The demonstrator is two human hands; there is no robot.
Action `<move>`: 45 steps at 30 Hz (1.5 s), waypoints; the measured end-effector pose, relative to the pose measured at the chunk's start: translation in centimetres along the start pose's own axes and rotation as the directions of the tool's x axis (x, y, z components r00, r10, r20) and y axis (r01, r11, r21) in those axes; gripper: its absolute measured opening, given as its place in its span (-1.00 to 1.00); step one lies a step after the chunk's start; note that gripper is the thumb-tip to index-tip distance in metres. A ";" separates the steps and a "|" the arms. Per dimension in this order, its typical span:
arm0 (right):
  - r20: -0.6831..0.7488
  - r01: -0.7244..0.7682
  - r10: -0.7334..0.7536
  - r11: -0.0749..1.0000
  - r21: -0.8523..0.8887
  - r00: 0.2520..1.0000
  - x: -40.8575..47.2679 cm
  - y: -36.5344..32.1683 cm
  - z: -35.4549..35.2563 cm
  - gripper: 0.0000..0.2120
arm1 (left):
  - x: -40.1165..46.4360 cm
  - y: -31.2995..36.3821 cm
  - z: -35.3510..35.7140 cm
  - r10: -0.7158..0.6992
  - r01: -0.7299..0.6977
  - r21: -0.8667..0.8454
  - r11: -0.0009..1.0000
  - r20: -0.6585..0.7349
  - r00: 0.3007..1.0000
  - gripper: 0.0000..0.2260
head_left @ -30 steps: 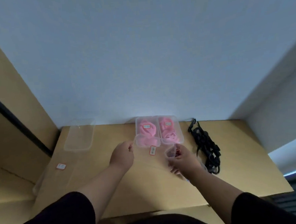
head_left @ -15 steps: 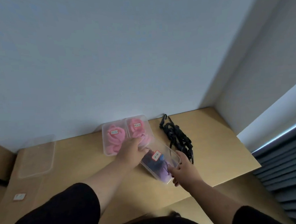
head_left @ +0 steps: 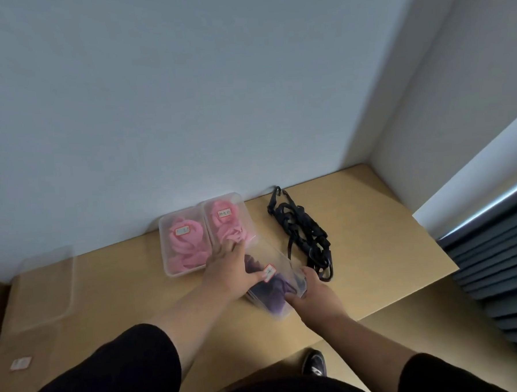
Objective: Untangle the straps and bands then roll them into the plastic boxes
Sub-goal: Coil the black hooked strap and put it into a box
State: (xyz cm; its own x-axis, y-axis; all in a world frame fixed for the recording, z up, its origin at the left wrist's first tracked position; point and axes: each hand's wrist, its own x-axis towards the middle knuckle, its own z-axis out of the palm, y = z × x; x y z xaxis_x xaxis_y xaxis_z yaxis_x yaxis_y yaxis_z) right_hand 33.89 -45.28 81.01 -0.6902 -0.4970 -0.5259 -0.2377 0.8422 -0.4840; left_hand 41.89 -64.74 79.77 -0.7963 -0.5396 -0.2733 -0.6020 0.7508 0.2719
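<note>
1. Pale walls meet in a corner behind a light wooden table (head_left: 372, 219).
2. Two lidded clear plastic boxes of pink bands (head_left: 184, 241) (head_left: 227, 221) sit side by side against the wall, each with a small label on top.
3. A third lidded box (head_left: 273, 282) holding purple bands lies just in front of them, angled, with a red-edged label (head_left: 269, 272).
4. The left hand (head_left: 230, 272) rests on this box's lid, fingers spread across the far end and thumb beside the label.
5. The right hand (head_left: 313, 295) grips the box's near right corner, fingers curled around its edge.
6. Tangled black straps (head_left: 304, 235) lie to the right, near the box.
7. An empty clear box (head_left: 46, 282) sits far left, well apart.
</note>
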 end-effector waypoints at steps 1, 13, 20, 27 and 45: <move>0.003 -0.003 0.003 0.999 -0.036 1.000 0.2 0.0 0.1 -0.34 | 0.1 -0.1 0.2 -0.009 0.009 0.008 1.000 0.008 1.000 -0.09; 0.033 0.041 -0.039 0.995 -0.094 0.999 1.9 0.2 0.3 -0.49 | -1.1 0.5 1.2 -0.148 0.151 -0.050 0.987 0.051 0.988 -0.17; 0.089 0.096 -0.085 0.988 -0.118 0.992 2.0 0.2 0.6 -0.26 | -4.0 -0.7 1.9 -0.166 0.198 -0.220 0.955 0.155 0.974 -0.14; 0.045 0.246 -0.256 0.846 -0.473 0.966 1.5 -0.3 1.5 -0.29 | -4.9 -1.3 1.6 -0.103 0.143 -0.202 0.969 0.198 0.975 -0.14; 0.076 0.376 -0.432 0.670 -0.640 0.899 2.6 1.2 5.2 -0.28 | -5.2 -0.3 4.9 0.199 -0.200 0.160 0.967 0.023 0.980 -0.31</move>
State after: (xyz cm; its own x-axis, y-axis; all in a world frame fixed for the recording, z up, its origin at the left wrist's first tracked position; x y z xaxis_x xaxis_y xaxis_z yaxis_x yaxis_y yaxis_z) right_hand 35.37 -46.69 75.43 -0.4659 -0.8263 -0.3165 -0.8562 0.5113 -0.0747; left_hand 46.49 -60.27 76.55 -0.8986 -0.3708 -0.2348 -0.4134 0.8946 0.1696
